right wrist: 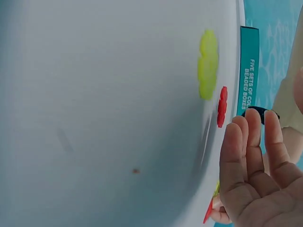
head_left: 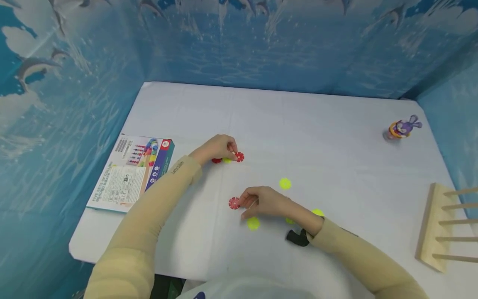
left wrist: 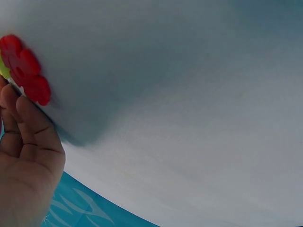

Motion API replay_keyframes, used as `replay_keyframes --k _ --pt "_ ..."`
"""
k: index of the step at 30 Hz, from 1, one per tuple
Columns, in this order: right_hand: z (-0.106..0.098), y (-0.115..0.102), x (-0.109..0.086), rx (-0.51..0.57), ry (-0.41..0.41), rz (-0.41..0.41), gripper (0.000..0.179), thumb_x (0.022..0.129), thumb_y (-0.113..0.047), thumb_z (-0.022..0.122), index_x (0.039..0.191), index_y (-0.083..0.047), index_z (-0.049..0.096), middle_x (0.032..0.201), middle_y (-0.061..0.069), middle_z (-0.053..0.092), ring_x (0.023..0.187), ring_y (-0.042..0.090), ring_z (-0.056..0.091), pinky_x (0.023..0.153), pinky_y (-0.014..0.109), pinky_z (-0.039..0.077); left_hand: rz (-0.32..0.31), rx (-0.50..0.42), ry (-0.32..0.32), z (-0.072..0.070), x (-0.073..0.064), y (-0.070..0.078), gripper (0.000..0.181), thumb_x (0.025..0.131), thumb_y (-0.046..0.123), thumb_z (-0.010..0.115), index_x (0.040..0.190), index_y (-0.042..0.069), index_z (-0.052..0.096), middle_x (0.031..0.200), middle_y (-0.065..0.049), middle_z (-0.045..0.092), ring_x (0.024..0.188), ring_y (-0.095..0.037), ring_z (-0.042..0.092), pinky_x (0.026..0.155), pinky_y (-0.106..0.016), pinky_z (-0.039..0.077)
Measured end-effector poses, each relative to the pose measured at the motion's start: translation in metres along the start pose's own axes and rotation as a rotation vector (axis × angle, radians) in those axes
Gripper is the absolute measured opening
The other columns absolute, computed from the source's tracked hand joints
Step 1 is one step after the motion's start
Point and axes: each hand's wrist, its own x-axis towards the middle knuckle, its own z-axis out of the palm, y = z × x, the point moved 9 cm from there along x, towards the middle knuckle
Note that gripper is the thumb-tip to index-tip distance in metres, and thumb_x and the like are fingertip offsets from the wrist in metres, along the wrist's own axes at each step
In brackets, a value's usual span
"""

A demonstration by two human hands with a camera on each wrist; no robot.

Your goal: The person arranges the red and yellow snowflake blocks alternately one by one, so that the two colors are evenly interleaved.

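Note:
My left hand [head_left: 218,147] is low over the white table, thumb and fingertips pinching the edge of a red flower-shaped disc [head_left: 240,157]. A second red flower disc [left wrist: 26,68] lies beside its fingers in the left wrist view, with a yellow flower disc [head_left: 226,160] between the two reds. Nearer the body, my right hand [head_left: 267,201] hovers with relaxed, slightly bent fingers and nothing between them. Its fingertips are right by another red flower disc [head_left: 234,203]. Close below that hand lies a yellow flower disc [head_left: 253,223].
More yellow discs [head_left: 285,183] lie around the right forearm, beside a black object [head_left: 296,238]. A beaded-set box [head_left: 130,172] is at left. At right stand a wooden pegged rack [head_left: 431,228] and, farther back, a purple rabbit toy [head_left: 403,127].

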Motion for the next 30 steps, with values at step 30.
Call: replay_keyframes --k 30 --pt "0.023 0.007 -0.029 -0.333 0.09 -0.086 0.025 0.074 -0.017 0.086 0.091 -0.02 0.068 0.082 -0.009 0.051 0.076 0.008 0.049 0.066 0.02 0.046 0.018 0.008 -0.008 0.003 -0.001 0.002 0.017 0.086 0.017 0.076 0.098 0.01 0.067 0.094 -0.004 0.061 0.084 -0.017 0.054 0.077 -0.027 0.046"
